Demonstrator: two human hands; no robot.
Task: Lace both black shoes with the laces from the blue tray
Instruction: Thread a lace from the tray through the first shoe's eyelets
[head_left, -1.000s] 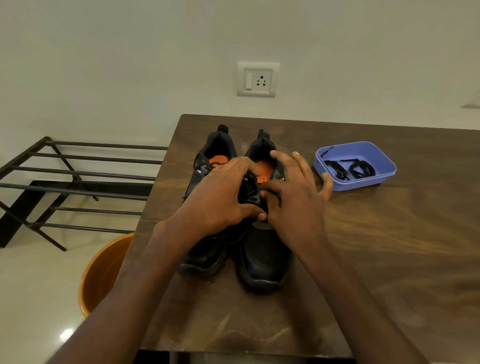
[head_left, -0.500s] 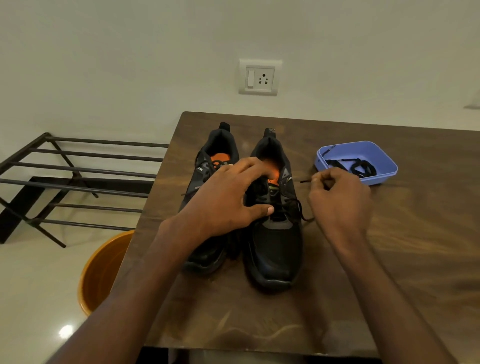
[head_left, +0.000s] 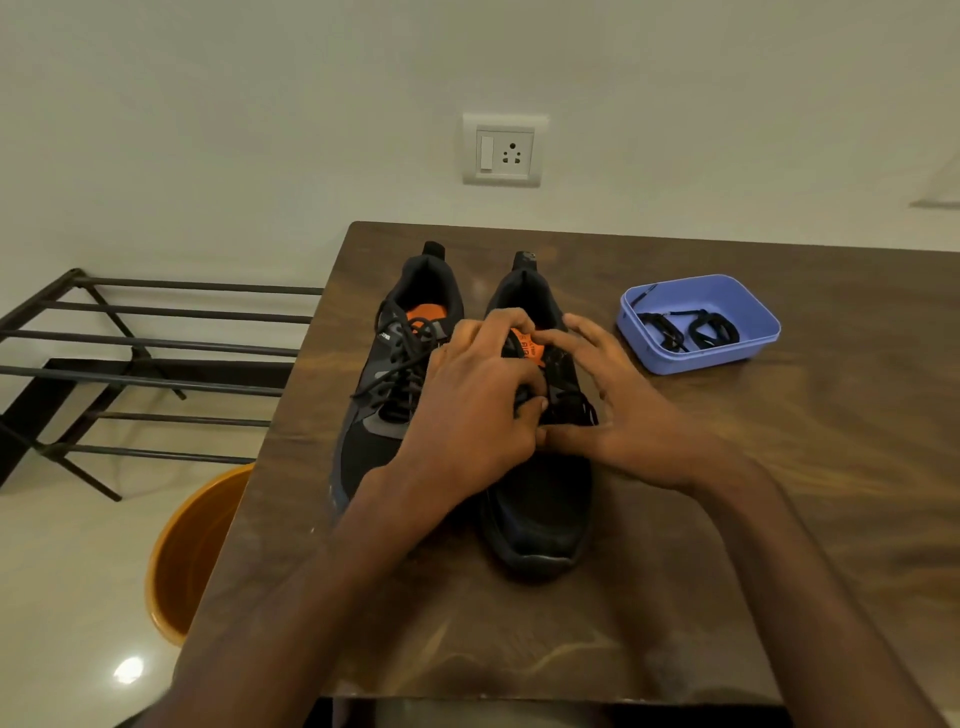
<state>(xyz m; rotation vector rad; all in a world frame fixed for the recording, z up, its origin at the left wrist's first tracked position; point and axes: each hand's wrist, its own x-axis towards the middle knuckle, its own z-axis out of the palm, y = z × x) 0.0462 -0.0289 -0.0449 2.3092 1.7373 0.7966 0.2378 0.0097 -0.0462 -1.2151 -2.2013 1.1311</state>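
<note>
From the head camera I see both black shoes side by side at the centre of the frame on the wooden worktop (head_left: 727, 519). The left shoe (head_left: 400, 374) is already laced. My left hand (head_left: 478, 410) has its grip curled onto the tongue and lace of the right shoe (head_left: 540, 514), thumb pressed at the eyelets. My right hand (head_left: 628, 415) lies against that shoe's side, fingers spread and fairly straight. The blue tray (head_left: 748, 332) sits right of centre, well apart from the shoes, with black laces (head_left: 691, 330) coiled inside.
</note>
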